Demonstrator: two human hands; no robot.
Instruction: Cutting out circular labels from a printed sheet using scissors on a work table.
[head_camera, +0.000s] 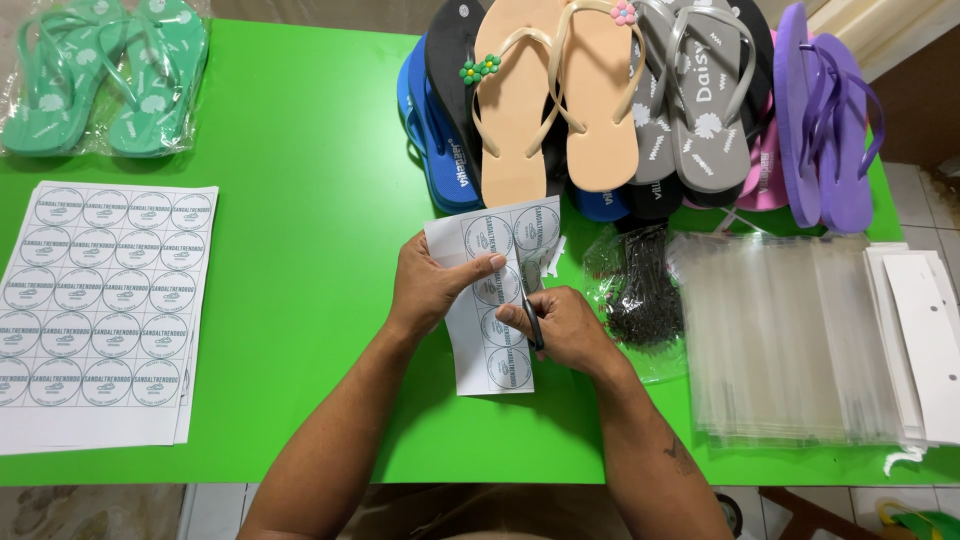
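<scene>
You are working at a big bright green desk (300, 150). Along its far edge lies a heap of rubber flip-flops (640, 100) in tan, grey, black, blue, pink and purple, and in the far left corner sits a pair of mint green flip-flops in a clear bag (100, 75). By the right edge is a thick stack of clear plastic bags (790, 340), with white card strips (925, 330) just beside it. Near the left edge rests a full white sheet of round stickers (100, 305) on top of more sheets. Between the clear bags and your hands is a small clear bag of dark little hooks (640, 290). In the middle, close to the near edge, you hold a narrow white strip of round stickers (495, 330), partly lifted off the desk. Your left hand (430, 290) is closed on the strip's left side, thumb on top, pinching it. Your right hand (560, 325) is curled shut around small dark-handled scissors (532, 300), whose blades rest on the strip. To cut well, I think you should keep the strip flat and tight, steer the blades in the white gaps between the circles, and keep your thumb away from the blades.
</scene>
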